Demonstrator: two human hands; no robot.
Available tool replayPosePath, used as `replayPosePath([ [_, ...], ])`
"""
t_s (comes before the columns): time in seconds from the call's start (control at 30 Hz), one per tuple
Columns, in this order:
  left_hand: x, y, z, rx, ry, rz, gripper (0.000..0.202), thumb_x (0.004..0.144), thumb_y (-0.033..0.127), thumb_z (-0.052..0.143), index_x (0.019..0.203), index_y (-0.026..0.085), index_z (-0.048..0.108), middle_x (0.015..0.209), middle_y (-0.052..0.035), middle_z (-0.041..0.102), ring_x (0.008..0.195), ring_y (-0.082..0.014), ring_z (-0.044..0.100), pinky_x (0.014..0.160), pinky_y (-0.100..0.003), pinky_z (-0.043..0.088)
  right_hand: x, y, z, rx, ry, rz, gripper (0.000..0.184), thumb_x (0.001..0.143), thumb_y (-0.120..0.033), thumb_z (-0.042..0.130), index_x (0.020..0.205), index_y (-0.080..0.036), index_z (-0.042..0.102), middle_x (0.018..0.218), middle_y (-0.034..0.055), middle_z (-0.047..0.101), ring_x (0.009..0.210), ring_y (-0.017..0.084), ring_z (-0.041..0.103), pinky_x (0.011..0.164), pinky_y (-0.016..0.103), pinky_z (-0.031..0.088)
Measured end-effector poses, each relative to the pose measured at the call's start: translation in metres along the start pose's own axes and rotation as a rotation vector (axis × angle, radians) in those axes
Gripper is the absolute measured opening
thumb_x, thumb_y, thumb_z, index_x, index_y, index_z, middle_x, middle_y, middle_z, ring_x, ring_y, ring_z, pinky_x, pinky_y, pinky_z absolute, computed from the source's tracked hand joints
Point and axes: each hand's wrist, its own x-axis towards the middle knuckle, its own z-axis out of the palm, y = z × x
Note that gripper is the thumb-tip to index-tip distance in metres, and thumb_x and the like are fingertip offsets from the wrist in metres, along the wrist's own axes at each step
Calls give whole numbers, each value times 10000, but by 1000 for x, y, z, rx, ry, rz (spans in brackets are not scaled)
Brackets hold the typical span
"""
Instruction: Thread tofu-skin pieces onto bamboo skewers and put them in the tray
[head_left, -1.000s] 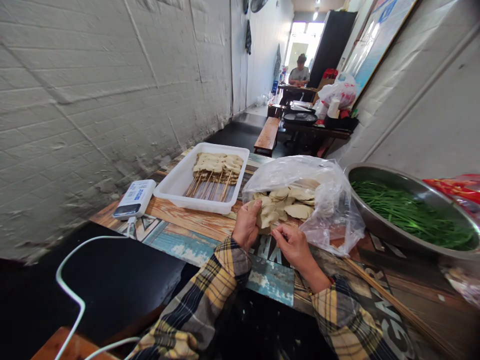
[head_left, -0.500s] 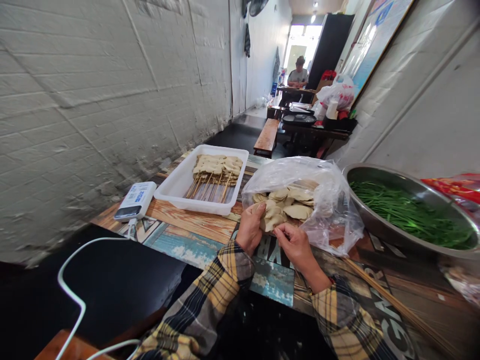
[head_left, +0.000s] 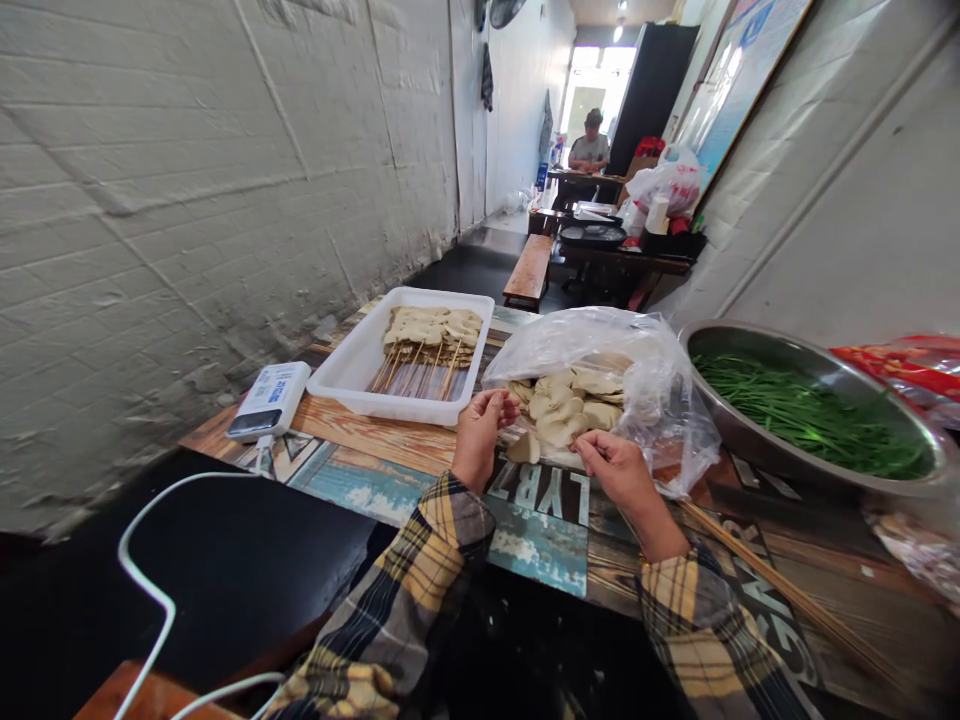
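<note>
My right hand (head_left: 611,470) pinches the near end of an overlapping row of pale beige oval slices (head_left: 559,412); any stick inside the row is hidden. My left hand (head_left: 484,430) is closed, fingertips against thumb, left of the row and apart from it. Whatever those fingers hold, if anything, I cannot make out. A single slice (head_left: 523,447) lies between my hands at the near edge of a clear plastic bag (head_left: 600,335). More slices lie loose in the bag's mouth. Left of it, a white tray (head_left: 390,406) contains skewered slices (head_left: 431,330) with their sticks pointing toward me.
On the right are a steel bowl (head_left: 694,345) of long green vegetables (head_left: 802,410) and a bundle of bare bamboo sticks (head_left: 795,595). A white device (head_left: 268,400) with a cable (head_left: 146,580) sits at the left. A person (head_left: 590,148) sits far back, beyond a bench (head_left: 529,268).
My left hand has let go of the slices and moved slightly left. My right hand keeps its pinch. One slice now shows separately between the hands. The view has shifted slightly.
</note>
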Motion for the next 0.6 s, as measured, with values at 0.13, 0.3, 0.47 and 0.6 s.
replayPosePath([
  [0.13, -2, 0, -8, 536, -105, 149, 166, 786, 316, 607, 742, 159, 636, 690, -18, 637, 638, -137, 559, 616, -257, 420, -1, -2, -8, 113, -6, 20, 287, 857, -400, 564, 734, -161, 664, 489, -44, 487, 491, 122, 436, 513, 247, 330],
  [0.3, -18, -2, -20, 1149, -230, 413, 79, 763, 259, 650, 760, 181, 634, 802, -49, 629, 800, -197, 570, 723, -310, 410, -2, -6, -8, 176, -43, 53, 291, 847, -423, 580, 722, -172, 655, 474, -54, 466, 470, 113, 394, 510, 251, 304],
  [0.47, -27, -6, -21, 1260, -302, 474, 79, 740, 217, 668, 768, 187, 601, 848, -46, 594, 830, -202, 557, 739, -317, 408, -3, -3, -5, 190, -92, 41, 292, 866, -421, 567, 722, -179, 645, 483, -49, 476, 490, 117, 405, 518, 249, 313],
  [0.6, -24, -11, -18, 1075, -258, 414, 66, 729, 125, 598, 719, 185, 573, 765, -10, 571, 766, -164, 540, 706, -285, 400, -4, -3, -2, 160, -104, 54, 309, 859, -445, 570, 741, -173, 657, 477, -51, 477, 469, 110, 389, 495, 243, 292],
])
